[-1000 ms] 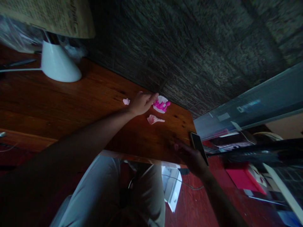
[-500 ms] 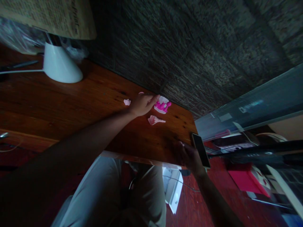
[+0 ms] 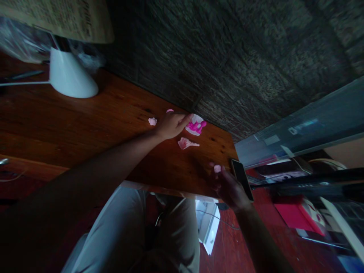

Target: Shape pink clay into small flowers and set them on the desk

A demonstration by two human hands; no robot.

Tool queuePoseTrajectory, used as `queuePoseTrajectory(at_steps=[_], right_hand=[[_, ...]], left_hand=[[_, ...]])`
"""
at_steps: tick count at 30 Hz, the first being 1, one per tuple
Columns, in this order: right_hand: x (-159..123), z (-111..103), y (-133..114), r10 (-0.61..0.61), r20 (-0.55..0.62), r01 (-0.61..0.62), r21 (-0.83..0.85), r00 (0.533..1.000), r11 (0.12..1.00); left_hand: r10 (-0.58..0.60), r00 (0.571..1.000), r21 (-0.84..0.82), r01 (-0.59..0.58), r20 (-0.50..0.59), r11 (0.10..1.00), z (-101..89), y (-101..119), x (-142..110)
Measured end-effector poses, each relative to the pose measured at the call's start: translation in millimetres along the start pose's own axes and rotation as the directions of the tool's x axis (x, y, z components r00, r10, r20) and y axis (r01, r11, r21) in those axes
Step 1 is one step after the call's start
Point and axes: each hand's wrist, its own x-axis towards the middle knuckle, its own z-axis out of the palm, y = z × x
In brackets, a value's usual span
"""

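R hand (image 3: 229, 188) pinches sm. roundish pale-pink lump (image 3: 217, 168) over brown wood table (image 3: 113, 113); L hand (image 3: 170, 126) by white-and-magenta disc (image 3: 196, 126), can't tell grip. Tapered pale-pink piece (image 3: 185, 143) btwn, long axis approx L–R, narrow tip pts R.

On the table (image 3: 113, 121), around the left hand (image 3: 170, 126), the disc (image 3: 198, 118) lies at three o'clock, phone (image 3: 242, 179) at four, lump (image 3: 152, 121) at nine, lamp (image 3: 72, 76) at ten.

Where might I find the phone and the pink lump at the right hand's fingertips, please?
Phone (image 3: 241, 177): head view, middle of its dark screen.
Pink lump (image 3: 217, 168): head view, middle of its visible surface.
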Motion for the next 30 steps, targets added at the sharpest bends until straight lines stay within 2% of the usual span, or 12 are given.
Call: queuePoseTrajectory(at_steps=[4,7,11,18,21,30], right_hand=[[0,-5,1,-0.085,-0.001,0.085,-0.009,0.996,0.996],[0,-6,2,-0.088,0.008,0.088,-0.041,0.996,0.995],[2,-2,5,-0.142,-0.039,0.140,-0.046,0.989,0.989],[0,1,7,-0.069,-0.001,0.069,-0.079,0.998,0.994],[0,2,8,-0.084,0.004,0.084,-0.124,0.996,0.989],[5,6,14,-0.180,-0.146,0.139,-0.254,0.973,0.957]], left_hand=[[-0.006,1.000,0.004,0.006,0.001,1.000,0.0,0,0],[-0.013,1.000,0.003,0.013,0.000,1.000,0.0,0,0],[-0.014,1.000,0.001,0.014,-0.001,1.000,-0.1,0,-1],[-0.011,1.000,-0.002,0.011,-0.001,1.000,-1.5,2,-1],[-0.020,1.000,-0.017,0.020,-0.006,1.000,-1.5,2,-1],[-0.016,1.000,-0.002,0.016,0.003,1.000,-1.7,2,0]])
